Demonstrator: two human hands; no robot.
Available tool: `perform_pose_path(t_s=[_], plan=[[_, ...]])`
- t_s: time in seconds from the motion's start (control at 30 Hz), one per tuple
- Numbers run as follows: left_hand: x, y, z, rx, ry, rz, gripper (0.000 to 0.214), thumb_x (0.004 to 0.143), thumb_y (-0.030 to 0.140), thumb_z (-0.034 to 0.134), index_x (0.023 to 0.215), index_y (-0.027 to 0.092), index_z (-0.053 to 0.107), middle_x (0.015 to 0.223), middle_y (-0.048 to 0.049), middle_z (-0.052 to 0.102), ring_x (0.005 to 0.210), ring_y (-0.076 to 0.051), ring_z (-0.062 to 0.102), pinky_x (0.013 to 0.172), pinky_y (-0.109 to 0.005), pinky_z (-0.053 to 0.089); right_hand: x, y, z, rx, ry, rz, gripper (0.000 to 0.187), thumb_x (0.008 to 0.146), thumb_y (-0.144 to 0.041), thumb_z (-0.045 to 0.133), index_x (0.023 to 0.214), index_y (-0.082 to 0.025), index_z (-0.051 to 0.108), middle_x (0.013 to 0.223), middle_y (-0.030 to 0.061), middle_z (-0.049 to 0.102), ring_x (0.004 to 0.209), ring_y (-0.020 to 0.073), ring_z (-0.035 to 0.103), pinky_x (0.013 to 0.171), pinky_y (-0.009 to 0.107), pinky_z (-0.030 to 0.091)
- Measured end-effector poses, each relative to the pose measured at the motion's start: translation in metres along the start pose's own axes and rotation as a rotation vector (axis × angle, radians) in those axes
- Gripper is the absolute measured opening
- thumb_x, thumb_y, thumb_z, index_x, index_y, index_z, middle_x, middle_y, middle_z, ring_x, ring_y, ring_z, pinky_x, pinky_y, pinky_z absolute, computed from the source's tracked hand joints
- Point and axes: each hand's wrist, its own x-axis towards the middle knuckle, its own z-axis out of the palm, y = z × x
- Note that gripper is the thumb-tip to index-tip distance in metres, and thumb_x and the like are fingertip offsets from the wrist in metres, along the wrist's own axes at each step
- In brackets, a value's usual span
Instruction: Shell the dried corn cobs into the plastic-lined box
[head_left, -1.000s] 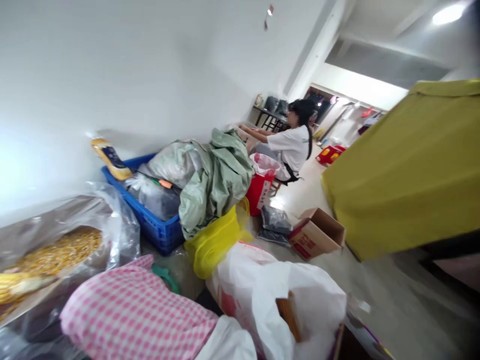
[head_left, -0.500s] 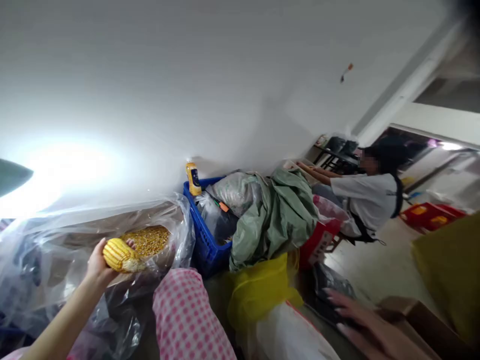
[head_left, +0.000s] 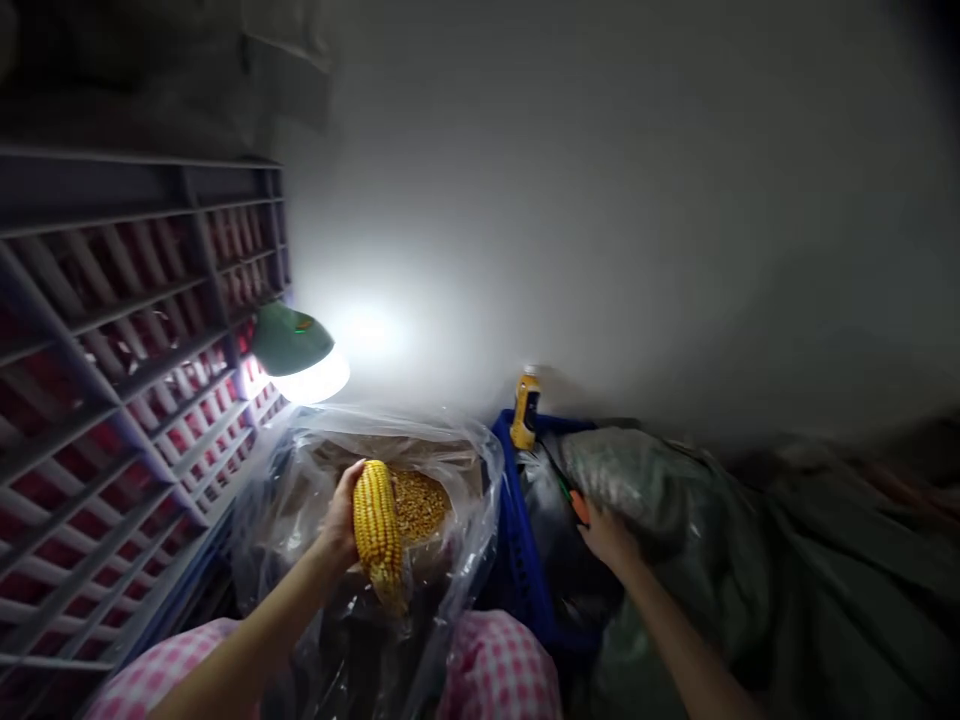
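My left hand is wrapped round a yellow ear of corn, its pale tip pointing down. The corn is above a cardboard box lined with clear plastic, where loose corn kernels lie in a heap. My right hand reaches into the blue crate. Its fingers close at the orange end of a slim tool with a green section and a dark shaft. The tool lies on plastic bags; its exact kind is unclear, and the fingertips are partly hidden.
A yellow bottle stands at the crate's back corner. A glowing lamp hangs by the stacked lattice crates at left. Grey-green sheeting covers the right side, and a pale wall rises behind.
The view has swung left, bringing the lamp and lattice crates in. My right hand has moved from the far right to the orange-ended tool. The corn in my left hand now points more downward.
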Motion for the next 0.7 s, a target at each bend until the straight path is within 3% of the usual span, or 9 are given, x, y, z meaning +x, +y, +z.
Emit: perform_pose_path(t_s=[0.07, 0.17, 0.27, 0.37, 0.53, 0.7], plan=[[0.001, 0.003, 0.002, 0.017, -0.048, 0.050, 0.027, 0.075, 0.039, 0.050, 0.073, 0.013, 0.058, 0.061, -0.0070, 0.063, 0.052, -0.018, 0.061, 0.048, -0.029, 0.051, 0.030, 0.007, 0.020, 0.007, -0.025, 0.034, 0.055, 0.082, -0.024, 0.038, 0.134, -0.009, 0.027, 0.121, 0.0211, 0.045, 0.106, 0.0282, 0.051, 0.080, 0.036, 0.040], [0.001, 0.007, 0.003, 0.094, -0.080, 0.140, 0.031, 0.073, 0.042, 0.053, 0.079, 0.012, 0.061, 0.068, -0.0073, 0.065, 0.056, -0.018, 0.061, 0.053, -0.029, 0.051, 0.055, 0.020, 0.049, 0.086, -0.073, 0.091, 0.057, 0.082, -0.025, 0.034, 0.136, -0.011, 0.021, 0.125, 0.0190, 0.042, 0.106, 0.0273, 0.051, 0.079, 0.036, 0.041], [0.001, 0.009, 0.003, 0.193, -0.053, 0.165, 0.036, 0.072, 0.045, 0.052, 0.084, 0.012, 0.061, 0.071, -0.0065, 0.065, 0.059, -0.018, 0.061, 0.055, -0.028, 0.050, 0.063, 0.022, 0.064, 0.114, -0.100, 0.137, 0.053, 0.081, -0.024, 0.034, 0.133, -0.014, 0.025, 0.124, 0.0170, 0.044, 0.106, 0.0292, 0.050, 0.080, 0.039, 0.040], [0.001, 0.005, 0.002, 0.326, -0.033, 0.144, 0.043, 0.066, 0.047, 0.056, 0.089, 0.012, 0.061, 0.068, -0.0051, 0.065, 0.057, -0.017, 0.060, 0.051, -0.026, 0.048, 0.066, 0.016, 0.066, 0.126, -0.119, 0.196, 0.051, 0.081, -0.027, 0.035, 0.129, -0.013, 0.029, 0.118, 0.0181, 0.047, 0.104, 0.0318, 0.050, 0.079, 0.042, 0.040], [-0.004, -0.009, 0.000, 0.449, -0.185, 0.250, 0.054, 0.054, 0.038, 0.069, 0.101, 0.015, 0.057, 0.070, -0.0030, 0.065, 0.063, -0.020, 0.062, 0.052, -0.026, 0.047, 0.072, 0.007, 0.061, 0.178, -0.086, 0.192, 0.044, 0.084, -0.033, 0.031, 0.123, -0.015, 0.035, 0.110, 0.0180, 0.051, 0.099, 0.0294, 0.054, 0.075, 0.040, 0.042], [0.000, -0.017, -0.005, 0.317, -0.086, 0.052, 0.043, 0.066, 0.043, 0.061, 0.095, 0.011, 0.059, 0.068, -0.0062, 0.065, 0.062, -0.018, 0.062, 0.054, -0.025, 0.049, 0.076, 0.015, 0.047, 0.283, -0.062, 0.141, 0.029, 0.076, -0.032, 0.045, 0.097, -0.013, 0.052, 0.096, 0.0169, 0.058, 0.092, 0.0306, 0.056, 0.075, 0.041, 0.041]])
